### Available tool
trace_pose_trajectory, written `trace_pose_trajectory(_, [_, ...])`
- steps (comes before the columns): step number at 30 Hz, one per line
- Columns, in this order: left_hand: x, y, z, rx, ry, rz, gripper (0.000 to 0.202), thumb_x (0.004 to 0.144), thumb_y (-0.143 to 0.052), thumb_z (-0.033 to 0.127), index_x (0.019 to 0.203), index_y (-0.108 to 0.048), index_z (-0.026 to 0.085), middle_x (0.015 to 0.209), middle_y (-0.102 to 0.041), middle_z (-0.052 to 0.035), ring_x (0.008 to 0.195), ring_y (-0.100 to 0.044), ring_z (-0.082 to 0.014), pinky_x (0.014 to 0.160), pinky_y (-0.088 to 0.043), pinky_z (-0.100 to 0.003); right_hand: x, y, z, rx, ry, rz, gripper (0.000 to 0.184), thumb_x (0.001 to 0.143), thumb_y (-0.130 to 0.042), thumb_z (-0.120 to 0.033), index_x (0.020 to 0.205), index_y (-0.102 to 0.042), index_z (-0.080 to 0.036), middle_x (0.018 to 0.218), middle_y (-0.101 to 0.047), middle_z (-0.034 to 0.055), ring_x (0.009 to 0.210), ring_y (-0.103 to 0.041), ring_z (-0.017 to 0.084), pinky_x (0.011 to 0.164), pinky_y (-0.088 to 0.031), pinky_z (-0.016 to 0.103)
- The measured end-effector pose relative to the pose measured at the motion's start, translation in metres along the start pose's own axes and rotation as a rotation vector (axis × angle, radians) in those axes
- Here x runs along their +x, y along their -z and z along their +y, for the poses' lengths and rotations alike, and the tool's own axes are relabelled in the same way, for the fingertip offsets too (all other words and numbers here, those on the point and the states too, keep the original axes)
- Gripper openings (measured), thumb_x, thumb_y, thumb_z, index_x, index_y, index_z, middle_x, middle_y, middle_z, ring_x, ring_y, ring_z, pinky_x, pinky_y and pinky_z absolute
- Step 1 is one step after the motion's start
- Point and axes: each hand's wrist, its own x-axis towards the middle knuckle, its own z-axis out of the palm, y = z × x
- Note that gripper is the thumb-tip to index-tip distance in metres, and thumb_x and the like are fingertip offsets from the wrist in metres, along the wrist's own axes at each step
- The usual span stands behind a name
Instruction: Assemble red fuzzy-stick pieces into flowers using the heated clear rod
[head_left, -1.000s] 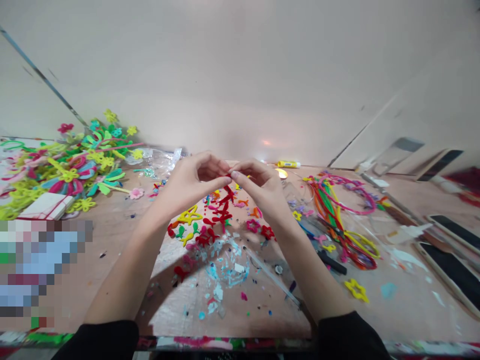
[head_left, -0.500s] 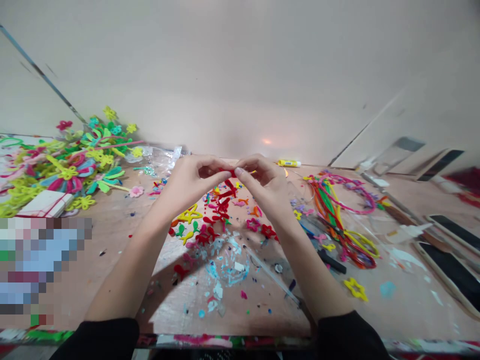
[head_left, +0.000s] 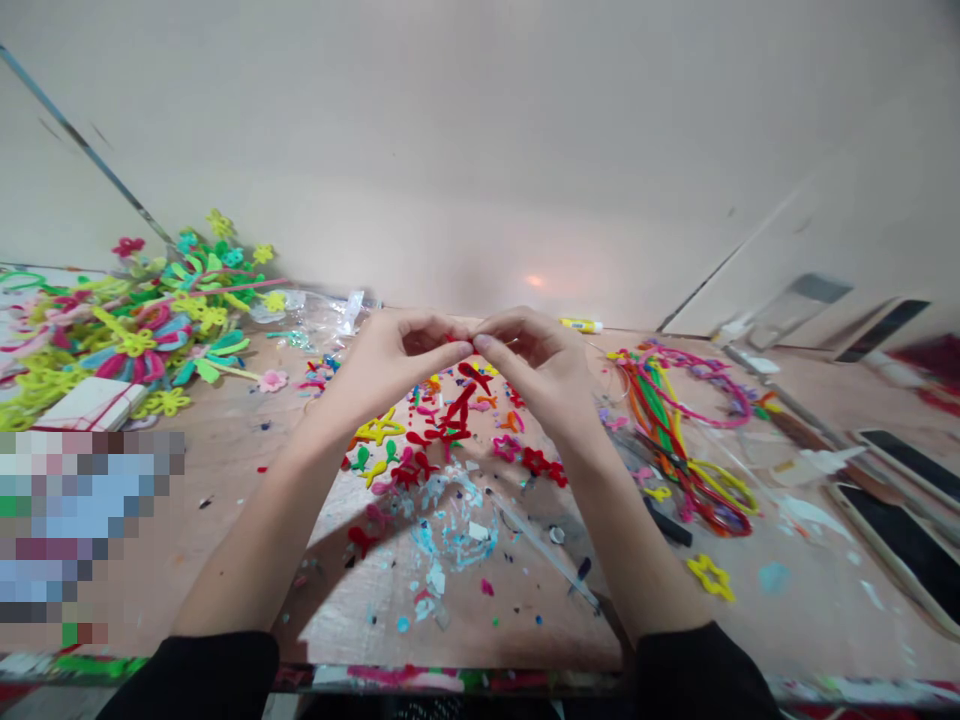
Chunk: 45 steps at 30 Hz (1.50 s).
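My left hand (head_left: 397, 365) and my right hand (head_left: 529, 365) meet above the middle of the table, fingertips pinched together. Between them they hold a small red bit of chenille at the top of a red pipe-cleaner piece (head_left: 459, 412), which hangs down below my fingers. Much of its upper part is hidden by my fingers. Small red, yellow and pink pipe-cleaner shapes (head_left: 379, 432) lie on the wooden tabletop (head_left: 225, 540) just below my hands.
A heap of pipe-cleaner flowers (head_left: 142, 340) stands at the left, with a plastic bag (head_left: 322, 320) beside it. A bundle of coloured pipe cleaners (head_left: 667, 445) lies at the right. A glue stick (head_left: 581, 325) sits at the back edge.
My hands have drawn slightly closer together, and the red piece now hangs more to the right, with its lower part turned. The rest of the table looks unchanged.
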Motion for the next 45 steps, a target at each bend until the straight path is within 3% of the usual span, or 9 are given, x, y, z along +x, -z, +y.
trace_pose_trajectory(17, [0.002, -0.008, 0.0, 0.013, -0.002, 0.013, 0.012, 0.079, -0.07, 0.027, 0.08, -0.073, 0.016, 0.084, -0.078, -0.0066, 0.075, -0.073, -0.017, 0.068, -0.058, -0.028, -0.001, 0.0, -0.007, 0.039, -0.036, 0.02, 0.007, 0.084, -0.07, -0.029, 0.082, -0.07, -0.022, 0.085, -0.071, 0.0, 0.075, -0.064, 0.012, 0.064, -0.05, 0.028])
trace_pose_trajectory(26, [0.001, -0.012, 0.003, 0.073, 0.006, 0.038, 0.016, 0.078, -0.074, 0.032, 0.079, -0.071, 0.016, 0.076, -0.073, -0.004, 0.069, -0.069, -0.015, 0.061, -0.053, -0.025, -0.001, 0.001, -0.008, 0.05, -0.063, 0.01, 0.01, 0.083, -0.071, -0.032, 0.081, -0.07, -0.021, 0.076, -0.068, -0.0012, 0.066, -0.059, 0.011, 0.057, -0.046, 0.026])
trace_pose_trajectory(33, [0.003, -0.013, 0.001, 0.062, -0.018, 0.041, 0.013, 0.076, -0.071, 0.029, 0.077, -0.066, 0.017, 0.068, -0.067, -0.0017, 0.061, -0.062, -0.0127, 0.054, -0.046, -0.024, -0.001, 0.0, -0.008, 0.068, -0.053, 0.007, 0.01, 0.084, -0.069, -0.031, 0.083, -0.067, -0.022, 0.082, -0.068, -0.001, 0.073, -0.062, 0.011, 0.06, -0.048, 0.027])
trace_pose_trajectory(45, [0.003, -0.013, 0.002, -0.055, 0.006, 0.121, 0.005, 0.074, -0.066, 0.017, 0.077, -0.062, 0.017, 0.071, -0.068, 0.0006, 0.065, -0.064, -0.011, 0.059, -0.05, -0.023, 0.001, 0.005, -0.004, -0.073, -0.069, -0.096, 0.022, 0.086, -0.066, -0.041, 0.082, -0.062, -0.02, 0.079, -0.066, 0.0002, 0.07, -0.061, 0.011, 0.063, -0.047, 0.028])
